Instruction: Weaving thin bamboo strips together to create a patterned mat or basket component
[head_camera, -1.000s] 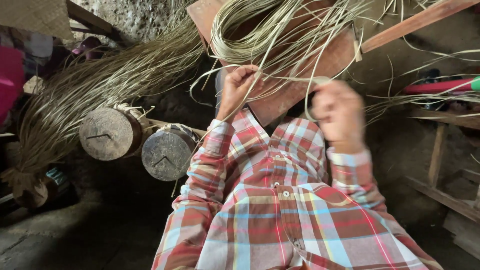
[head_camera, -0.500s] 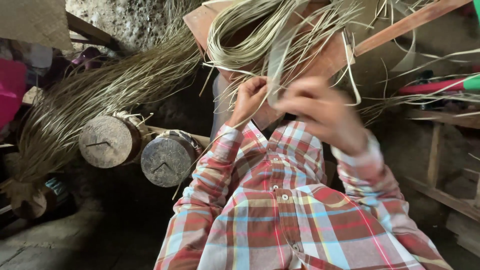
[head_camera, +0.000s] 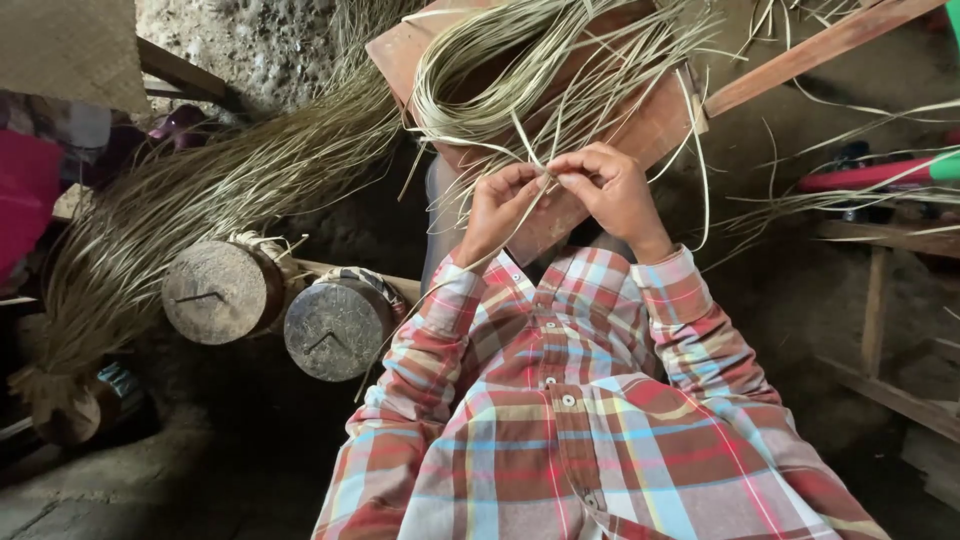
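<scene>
Hands up at chest height, close together, over the reddish-brown wooden board (head_camera: 640, 135) that slopes across the lap. The left hand (head_camera: 497, 205) has its fingers (head_camera: 520, 180) curled in and pinched on a thin pale straw strand (head_camera: 527, 208) that runs down from the fingertips towards the wrist. The right hand (head_camera: 612, 190) meets it from the other side, fingers bent and closed together on the same strand, thumb tips nearly touching the left thumb. Both hands clamped, then, on that one strip, right at the lower edge of the board.

Above them, a loose coil of pale dried straw strips (head_camera: 530, 70) is draped over the board, loops hanging down to just beside the knuckles, stray ends fanning out to the right. Sleeves of a red, blue and cream checked shirt (head_camera: 560, 420) fill the lower middle.

Off to the left, a big sheaf of long dry grass stalks (head_camera: 190, 210) sweeps down from the stone wall, its bound end low at the left edge. Under it lie two round wooden log ends (head_camera: 275, 305), side by side, each wrapped with a bit of fibre. A slanting brown wooden beam (head_camera: 800, 55) crosses the top right, well apart from the hands
</scene>
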